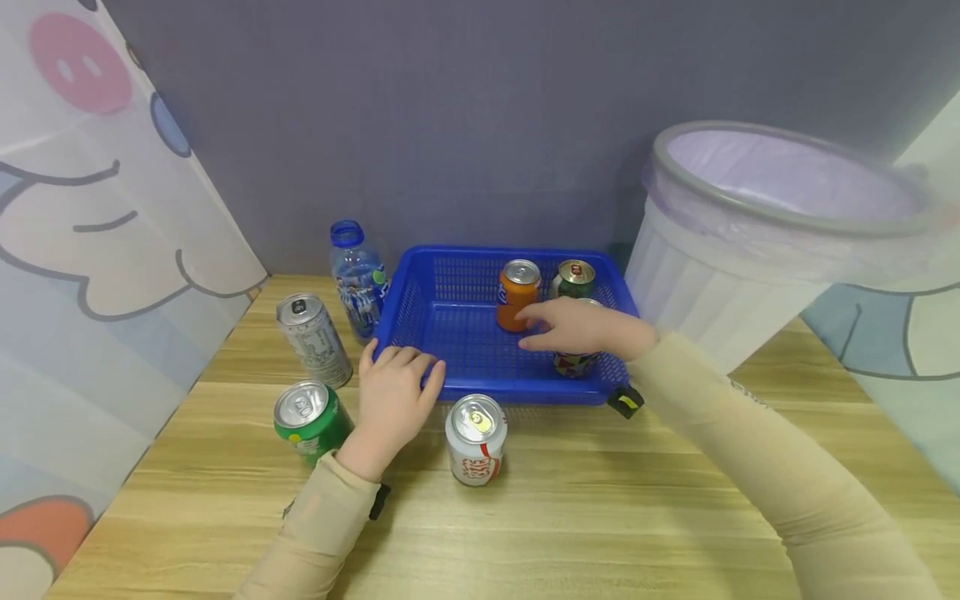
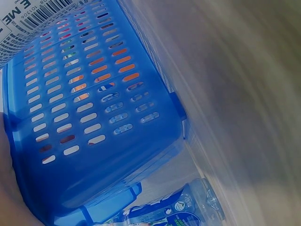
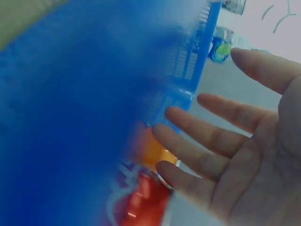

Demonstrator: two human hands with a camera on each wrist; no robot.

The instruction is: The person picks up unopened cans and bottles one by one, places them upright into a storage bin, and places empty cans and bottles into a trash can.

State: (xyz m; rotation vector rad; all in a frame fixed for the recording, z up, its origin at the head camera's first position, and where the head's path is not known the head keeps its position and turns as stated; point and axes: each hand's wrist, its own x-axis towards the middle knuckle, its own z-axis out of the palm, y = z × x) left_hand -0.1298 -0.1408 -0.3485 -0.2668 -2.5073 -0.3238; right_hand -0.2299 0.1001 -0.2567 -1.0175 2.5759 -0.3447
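Observation:
My left hand (image 1: 397,390) grips the front left corner of a blue plastic basket (image 1: 517,392), its fingers bent over the rim. Over the basket's right part reaches my right hand (image 1: 573,327), holding nothing, fingers spread in the right wrist view. Its fingertips are beside an orange soda can (image 1: 517,300); whether they touch it I cannot tell. Behind that hand stand a green can (image 1: 574,279) with a gold top and a patterned can (image 1: 576,364), partly hidden. A white can (image 1: 476,442) with red print stands before the basket, right of my left hand.
Left of the basket stand a clear bottle (image 1: 358,283) with a blue neck, a silver can (image 1: 315,342) and a green can (image 1: 313,421). A white bin (image 1: 697,267) with a lilac liner is at the right. A grey wall (image 1: 390,125) rises behind the table.

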